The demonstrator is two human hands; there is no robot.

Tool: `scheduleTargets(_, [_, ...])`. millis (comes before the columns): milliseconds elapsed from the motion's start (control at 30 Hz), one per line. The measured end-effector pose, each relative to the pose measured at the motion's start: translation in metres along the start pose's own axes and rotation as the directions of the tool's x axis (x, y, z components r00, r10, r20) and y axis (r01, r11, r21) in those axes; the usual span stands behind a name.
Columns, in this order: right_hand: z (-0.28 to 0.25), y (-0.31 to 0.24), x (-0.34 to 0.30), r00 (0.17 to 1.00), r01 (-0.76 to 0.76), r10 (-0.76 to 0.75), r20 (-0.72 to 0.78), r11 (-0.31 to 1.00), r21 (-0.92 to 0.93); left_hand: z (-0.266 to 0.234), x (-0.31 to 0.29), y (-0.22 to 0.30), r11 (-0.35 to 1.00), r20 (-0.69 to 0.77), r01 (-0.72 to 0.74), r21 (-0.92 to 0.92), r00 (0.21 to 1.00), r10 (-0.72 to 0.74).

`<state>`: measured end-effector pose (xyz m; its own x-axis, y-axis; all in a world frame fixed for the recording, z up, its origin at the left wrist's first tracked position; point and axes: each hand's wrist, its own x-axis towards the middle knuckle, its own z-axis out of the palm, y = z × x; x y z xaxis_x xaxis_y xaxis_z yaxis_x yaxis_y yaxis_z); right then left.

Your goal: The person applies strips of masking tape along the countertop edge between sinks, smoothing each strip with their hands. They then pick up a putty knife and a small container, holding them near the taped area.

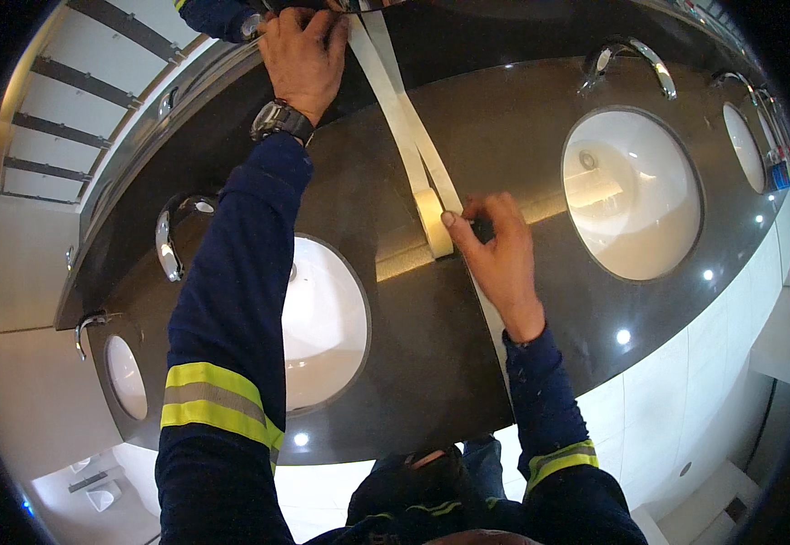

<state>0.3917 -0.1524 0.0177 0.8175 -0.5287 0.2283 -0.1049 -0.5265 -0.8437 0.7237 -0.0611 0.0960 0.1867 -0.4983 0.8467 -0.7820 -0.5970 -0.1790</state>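
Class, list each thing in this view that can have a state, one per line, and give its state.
Left hand: pressed flat at the top of the tape strips, by the mirror edge.
Right hand: pinching the tape roll.
Tape roll: partly unrolled, two strips running up the counter.
Faucets: no water running.
Sinks: look empty.
Wristwatch: worn on left wrist.

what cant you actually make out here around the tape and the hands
- Head view: the far end of the tape strip is hidden under the left hand and cut off by the top edge.
- The tape roll is partly covered by the right hand, so how much remains is unclear.
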Motion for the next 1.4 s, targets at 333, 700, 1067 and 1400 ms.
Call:
scheduleTargets(333, [0.003, -0.001, -0.026, 0.976, 0.199, -0.202, 0.084, 0.979, 0.049, -0.024, 0.001, 0.014, 0.94, 0.104, 0.207, -0.272, 0.977, -0.185])
scheduleTargets(700, [0.017, 0.021, -0.002, 0.966, 0.117, -0.16, 0.205, 0.971, 0.209, -0.009, -0.094, 0.081, 0.172, 0.553, 0.767, -0.618, 0.58, -0.598])
scheduleTargets(1067, [0.03, 0.022, 0.057, 0.902, 0.033, -0.198, 0.384, 0.918, 0.396, 0.031, -0.107, 0.079, 0.071, 0.494, 0.708, -0.703, 0.558, -0.667])
scheduleTargets(1400, [0.036, 0.043, 0.143, 0.682, -0.216, -0.25, 0.687, 0.828, 0.517, 0.05, -0.107, 0.09, -0.159, 0.529, 0.647, -0.746, 0.43, -0.732])
